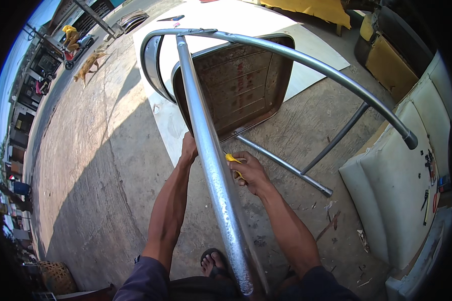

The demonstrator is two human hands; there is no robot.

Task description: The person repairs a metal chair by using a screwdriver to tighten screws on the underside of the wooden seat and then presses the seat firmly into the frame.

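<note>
A metal chair lies tipped on a white board (317,57), its rusty seat underside (236,83) facing me. One of its chrome tubes (211,165) runs toward me through the middle of the view. My left hand (188,146) is at the seat's lower left edge, its fingers hidden behind the tube and seat. My right hand (250,170) is closed on a yellow-handled tool (230,158), just below the seat's lower edge and right of the tube. The tool's tip is largely hidden by the tube.
A pale cushioned seat (374,205) with small tools (429,165) on it stands at right, near brown padded pieces (389,65). At upper left are a dog (88,67) and a person in yellow (70,35) on a scooter. A woven basket (55,276) sits at lower left.
</note>
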